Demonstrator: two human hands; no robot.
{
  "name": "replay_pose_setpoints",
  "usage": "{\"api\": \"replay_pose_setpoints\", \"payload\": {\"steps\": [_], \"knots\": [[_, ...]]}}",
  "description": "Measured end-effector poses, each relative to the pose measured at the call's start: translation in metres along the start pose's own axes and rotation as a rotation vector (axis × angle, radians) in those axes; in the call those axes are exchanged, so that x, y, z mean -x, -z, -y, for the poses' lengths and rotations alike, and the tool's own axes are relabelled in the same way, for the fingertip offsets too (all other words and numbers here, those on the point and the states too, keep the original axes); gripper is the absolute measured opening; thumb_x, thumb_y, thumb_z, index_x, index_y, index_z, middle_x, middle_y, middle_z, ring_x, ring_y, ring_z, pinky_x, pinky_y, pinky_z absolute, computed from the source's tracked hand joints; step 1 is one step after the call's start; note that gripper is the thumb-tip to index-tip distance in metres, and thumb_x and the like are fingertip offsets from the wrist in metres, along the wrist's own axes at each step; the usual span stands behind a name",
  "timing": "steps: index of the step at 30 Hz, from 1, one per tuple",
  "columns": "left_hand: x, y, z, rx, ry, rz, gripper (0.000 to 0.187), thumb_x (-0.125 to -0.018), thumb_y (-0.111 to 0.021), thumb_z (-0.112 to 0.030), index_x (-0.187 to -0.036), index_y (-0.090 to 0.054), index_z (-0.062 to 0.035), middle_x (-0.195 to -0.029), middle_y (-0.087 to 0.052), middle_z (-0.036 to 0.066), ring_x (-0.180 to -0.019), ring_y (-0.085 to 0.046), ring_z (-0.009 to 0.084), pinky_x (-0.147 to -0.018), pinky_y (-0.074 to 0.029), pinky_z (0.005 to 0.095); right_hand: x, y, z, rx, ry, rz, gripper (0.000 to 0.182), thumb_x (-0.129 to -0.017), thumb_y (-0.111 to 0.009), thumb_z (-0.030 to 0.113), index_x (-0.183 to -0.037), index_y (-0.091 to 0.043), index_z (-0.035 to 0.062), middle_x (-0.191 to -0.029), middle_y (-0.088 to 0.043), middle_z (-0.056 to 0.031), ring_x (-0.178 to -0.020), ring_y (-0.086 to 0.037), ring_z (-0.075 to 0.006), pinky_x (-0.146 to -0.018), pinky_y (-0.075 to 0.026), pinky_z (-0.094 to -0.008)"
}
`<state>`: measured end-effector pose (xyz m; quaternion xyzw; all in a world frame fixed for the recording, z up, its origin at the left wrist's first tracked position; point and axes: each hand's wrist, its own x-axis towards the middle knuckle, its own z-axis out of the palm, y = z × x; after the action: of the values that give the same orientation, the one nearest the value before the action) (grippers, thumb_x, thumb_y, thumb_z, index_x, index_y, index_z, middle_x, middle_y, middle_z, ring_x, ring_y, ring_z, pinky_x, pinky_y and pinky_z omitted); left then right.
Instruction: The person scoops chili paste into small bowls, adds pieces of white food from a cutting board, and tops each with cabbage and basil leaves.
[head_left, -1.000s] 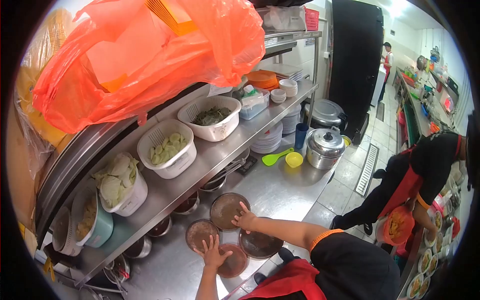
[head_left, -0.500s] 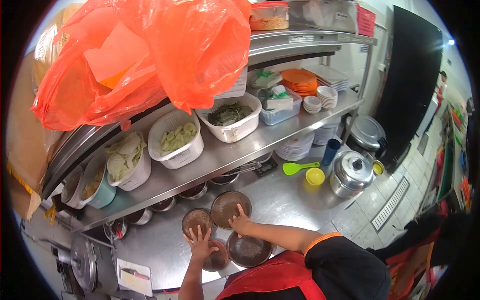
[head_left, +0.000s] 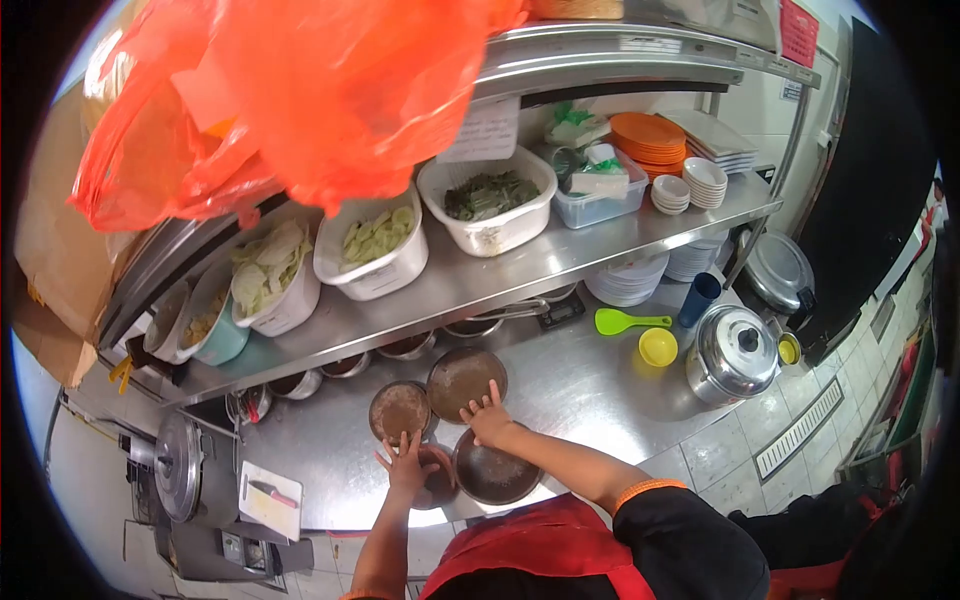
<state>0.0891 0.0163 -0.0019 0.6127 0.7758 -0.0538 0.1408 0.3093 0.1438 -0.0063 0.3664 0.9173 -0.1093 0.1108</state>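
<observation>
Four dark brown round bowls stand close together on the steel counter: a smaller far-left bowl [head_left: 399, 408], a far-right bowl [head_left: 462, 378], a near-right bowl [head_left: 495, 472] and a reddish near-left bowl [head_left: 440, 488]. My left hand [head_left: 404, 468] has its fingers spread at the near-left bowl, with fingertips by the near rim of the far-left one. Stretched fingers of my right hand [head_left: 488, 418] lie at the near edge of the far-right bowl, above the near-right bowl's rim. Neither hand grips anything.
Above the counter, a steel shelf [head_left: 600, 255] carries tubs of cut vegetables [head_left: 375, 262]. An orange plastic bag [head_left: 330, 110] hangs at upper left. A knife lies on a cutting board [head_left: 268, 512]. To the right are a lidded pot [head_left: 735, 355], yellow bowl [head_left: 657, 348] and green scoop [head_left: 630, 321].
The view has shifted, so the shelf and counter sit farther right. Both hands have drawn slightly nearer to me relative to the far bowls. The bowls keep their arrangement.
</observation>
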Motion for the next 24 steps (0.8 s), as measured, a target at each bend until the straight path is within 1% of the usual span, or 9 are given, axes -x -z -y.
{"api": "replay_pose_setpoints", "payload": {"steps": [5,8,9,13,16,19,22,23,24], "knots": [[0.018,-0.007,0.024,0.119,-0.039,-0.079,0.09,-0.078,-0.075,-0.056,-0.155,-0.034,-0.0346,-0.164,-0.028,0.005,-0.151,-0.004,0.0497,-0.114,0.004,0.0745,0.018,-0.021,0.015,-0.004,0.003,-0.131,0.084,-0.081,-0.075,0.047,-0.151,-0.043,0.012,-0.151,-0.047,-0.0132,-0.138,-0.043,-0.0445,-0.112,0.005,-0.0776],[0.027,-0.012,0.056,0.135,-0.085,-0.161,0.087,-0.078,-0.074,-0.058,-0.154,-0.037,-0.0358,-0.162,-0.032,0.004,-0.151,-0.003,0.0498,-0.114,0.003,0.0752,0.009,-0.019,0.05,0.041,0.006,-0.07,0.087,-0.079,-0.076,0.046,-0.151,-0.042,0.0126,-0.153,-0.046,-0.0107,-0.138,-0.045,-0.0443,-0.11,0.005,-0.0794],[0.029,-0.012,0.068,0.136,-0.106,-0.178,0.086,-0.078,-0.073,-0.058,-0.153,-0.038,-0.0361,-0.161,-0.033,0.003,-0.151,-0.003,0.0498,-0.114,0.002,0.0754,0.002,-0.015,0.064,0.013,-0.007,-0.035,0.089,-0.078,-0.077,0.044,-0.153,-0.039,0.0148,-0.156,-0.044,-0.007,-0.138,-0.046,-0.0427,-0.11,0.004,-0.08],[0.025,-0.011,0.139,0.178,-0.088,-0.162,0.083,-0.077,-0.074,-0.057,-0.151,-0.042,-0.0378,-0.161,-0.033,0.003,-0.15,0.001,0.0518,-0.112,0.005,0.0774,-0.036,-0.005,0.114,0.0,0.011,-0.035,0.088,-0.078,-0.076,0.045,-0.154,-0.039,0.0213,-0.157,-0.043,0.0003,-0.14,-0.044,-0.0383,-0.109,0.005,-0.0811],[0.025,-0.002,0.183,0.257,-0.049,-0.114,0.083,-0.077,-0.074,-0.056,-0.151,-0.042,-0.0377,-0.161,-0.034,0.002,-0.151,0.0,0.0508,-0.112,0.003,0.0781,-0.064,-0.01,0.136,-0.108,-0.003,-0.124,0.085,-0.078,-0.076,0.045,-0.153,-0.04,0.0259,-0.156,-0.044,0.0004,-0.141,-0.044,-0.0364,-0.108,0.006,-0.0819],[0.022,0.0,0.203,0.287,-0.104,-0.151,0.082,-0.078,-0.074,-0.055,-0.151,-0.043,-0.036,-0.161,-0.033,0.002,-0.151,0.001,0.0511,-0.111,0.004,0.0783,-0.08,-0.001,0.144,-0.07,-0.113,-0.037,0.083,-0.081,-0.075,0.044,-0.154,-0.038,0.0302,-0.157,-0.043,-0.0002,-0.145,-0.039,-0.0335,-0.108,0.007,-0.0811],[0.023,-0.01,0.206,0.374,-0.136,-0.178,0.08,-0.08,-0.074,-0.053,-0.151,-0.044,-0.0296,-0.16,-0.035,0.004,-0.15,0.002,0.0524,-0.111,0.006,0.0781,-0.094,0.027,0.141,0.082,-0.033,0.179,0.077,-0.082,-0.073,0.044,-0.151,-0.044,0.0294,-0.15,-0.052,-0.0036,-0.141,-0.044,-0.0312,-0.107,0.006,-0.0824],[0.024,-0.009,0.205,0.432,-0.128,-0.171,0.08,-0.081,-0.074,-0.053,-0.151,-0.045,-0.0281,-0.16,-0.035,0.005,-0.15,0.002,0.0529,-0.111,0.006,0.0781,-0.111,0.061,0.14,0.119,0.043,0.32,0.065,-0.082,-0.071,0.045,-0.143,-0.055,0.0267,-0.138,-0.062,-0.0084,-0.133,-0.052,-0.0333,-0.104,0.002,-0.0847],[0.023,-0.002,0.204,0.491,-0.12,-0.171,0.079,-0.081,-0.075,-0.052,-0.15,-0.045,-0.0265,-0.16,-0.035,0.006,-0.15,0.002,0.0534,-0.111,0.006,0.0781,-0.142,0.089,0.142,0.117,0.024,0.299,0.058,-0.084,-0.068,0.047,-0.137,-0.06,0.0233,-0.131,-0.065,-0.0111,-0.127,-0.056,-0.0359,-0.106,-0.008,-0.0813]]}}
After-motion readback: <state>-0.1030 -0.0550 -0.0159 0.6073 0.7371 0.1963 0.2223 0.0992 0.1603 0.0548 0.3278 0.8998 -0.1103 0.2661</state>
